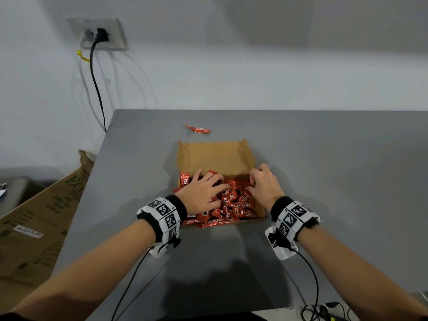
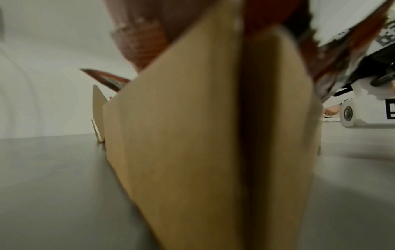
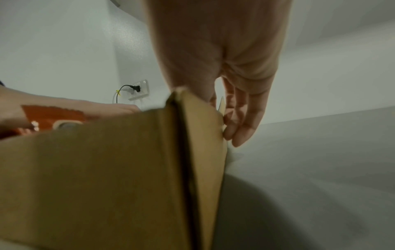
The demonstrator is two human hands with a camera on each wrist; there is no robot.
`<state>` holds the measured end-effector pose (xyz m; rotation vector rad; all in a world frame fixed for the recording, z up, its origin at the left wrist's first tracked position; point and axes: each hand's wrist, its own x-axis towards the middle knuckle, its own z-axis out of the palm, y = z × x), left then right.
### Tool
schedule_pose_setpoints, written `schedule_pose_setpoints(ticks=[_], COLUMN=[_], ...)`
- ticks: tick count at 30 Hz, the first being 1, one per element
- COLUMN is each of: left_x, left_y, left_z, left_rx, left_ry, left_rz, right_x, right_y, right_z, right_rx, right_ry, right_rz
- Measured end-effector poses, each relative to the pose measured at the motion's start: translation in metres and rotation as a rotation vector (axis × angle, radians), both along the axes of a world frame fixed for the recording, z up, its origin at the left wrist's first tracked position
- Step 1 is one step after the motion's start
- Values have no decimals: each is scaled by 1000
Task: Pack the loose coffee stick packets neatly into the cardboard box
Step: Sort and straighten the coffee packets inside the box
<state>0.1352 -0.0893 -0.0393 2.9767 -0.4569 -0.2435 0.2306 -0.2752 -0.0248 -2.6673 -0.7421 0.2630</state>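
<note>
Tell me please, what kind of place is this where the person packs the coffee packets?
Probably a plain workroom or recording room, not a kitchen. A bare grey table stands against a blank white wall with a socket and cable. Flattened printed cardboard leans beside the table, and cables lie below its near edge.

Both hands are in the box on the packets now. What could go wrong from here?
1. The packets lie jumbled and heaped in the near half of the box; pressing with the left hand may spill some over the low near wall.
2. One stray packet lies on the table beyond the box and could be forgotten.
3. The right hand works at the right wall; it might bend that wall outward.
</note>
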Motion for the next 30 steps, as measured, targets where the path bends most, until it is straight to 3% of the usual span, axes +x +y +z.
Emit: schedule_pose_setpoints(ticks=[16,26,28,30], left_x=[-4,-4,-4,-4], left_y=[-2,-3,-4,-3], left_z=[3,6,6,6], left_rx=[10,28,34,38], left_ry=[22,23,26,19], left_rz=[0,-9,-5,-2], right_x=[-6,-7,-9,-14], right_y=[-1,2,-2,-3], right_z=[-3,0,6,10], right_rx=[-89,-70,-65,-62], right_ry=[-140,-136,-241,-371], right_rz=[40,17,42,192])
